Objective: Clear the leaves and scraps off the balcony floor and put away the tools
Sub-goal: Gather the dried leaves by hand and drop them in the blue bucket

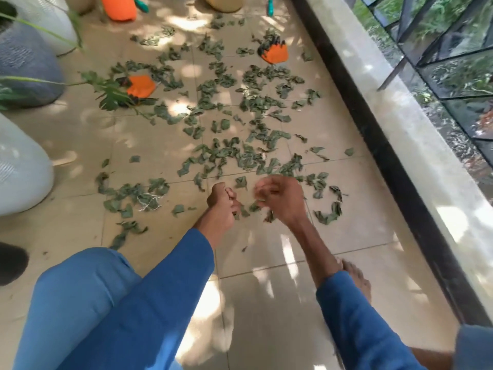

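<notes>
1. White string (149, 204) is seen tangled among the leaves on the left. It looks light and soft, so it could be pinched anywhere.
2. The left hand (221, 205) is curled tight just above the floor (266, 303). What is inside cannot be told.
3. Green leaves (256, 102) are spread over the tiles ahead of both hands. They look thin, light and crumbly, so they are likely best scooped up in bunches.
4. The right hand (280, 198) is blurred. Its fingers are curled, and a small leaf bit seems to be pinched.
5. A teal tool (270, 8) is left far off. It is likely stiff, and best taken by its handle.
</notes>
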The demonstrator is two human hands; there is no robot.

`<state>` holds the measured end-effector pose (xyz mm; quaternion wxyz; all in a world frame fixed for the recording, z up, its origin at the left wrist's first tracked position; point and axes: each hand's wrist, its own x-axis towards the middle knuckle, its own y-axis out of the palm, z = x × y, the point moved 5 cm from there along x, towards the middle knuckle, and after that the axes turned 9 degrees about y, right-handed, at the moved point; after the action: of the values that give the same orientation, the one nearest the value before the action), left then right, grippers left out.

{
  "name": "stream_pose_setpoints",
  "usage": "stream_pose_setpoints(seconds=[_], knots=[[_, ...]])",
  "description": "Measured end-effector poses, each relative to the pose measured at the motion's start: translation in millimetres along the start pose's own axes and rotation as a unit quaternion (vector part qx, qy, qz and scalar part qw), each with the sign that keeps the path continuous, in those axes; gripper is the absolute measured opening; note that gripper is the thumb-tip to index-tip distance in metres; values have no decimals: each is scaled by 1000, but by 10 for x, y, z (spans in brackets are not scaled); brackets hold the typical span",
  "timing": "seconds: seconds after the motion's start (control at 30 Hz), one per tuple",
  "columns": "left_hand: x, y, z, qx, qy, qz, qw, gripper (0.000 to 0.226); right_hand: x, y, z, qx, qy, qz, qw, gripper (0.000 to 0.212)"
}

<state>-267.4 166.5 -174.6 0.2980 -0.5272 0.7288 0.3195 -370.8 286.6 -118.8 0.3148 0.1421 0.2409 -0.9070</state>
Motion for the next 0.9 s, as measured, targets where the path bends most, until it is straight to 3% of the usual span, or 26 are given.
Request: stream_pose_setpoints(seconds=[0.07, 0.13, 0.2, 0.27, 0.33, 0.43, 0.67, 0.9], knots=[[0, 104, -31, 11, 1, 30, 999, 39, 154, -523, -332, -123, 6, -123, 985, 20], [-11, 208, -60, 43, 12, 62, 997, 37, 201, -956, -673, -224, 29, -196, 954, 25], [16, 283, -74, 75, 19, 85, 993, 36, 253, -1205, -1056, -295, 74, -204, 931, 23], [61, 302, -82, 103, 20, 104, 989, 36, 270, -1223, -1356, -345, 120, -160, 917, 21], [107, 304, -87, 122, 15, 117, 985, 36, 277, -1175, -1553, -332, 138, -149, 921, 22], [121, 301, -136, 114, 8, 133, 985, 33, 291, -1208, -1550, -300, 99, -188, 930, 20], [132, 276, -210, 89, -6, 150, 985, 36, 336, -1700, -1385, -109, 126, -266, 949, 25], [91, 233, -179, 111, -3, 144, 983, 37, 424, -1529, -1492, -169, 142, -191, 957, 23]])
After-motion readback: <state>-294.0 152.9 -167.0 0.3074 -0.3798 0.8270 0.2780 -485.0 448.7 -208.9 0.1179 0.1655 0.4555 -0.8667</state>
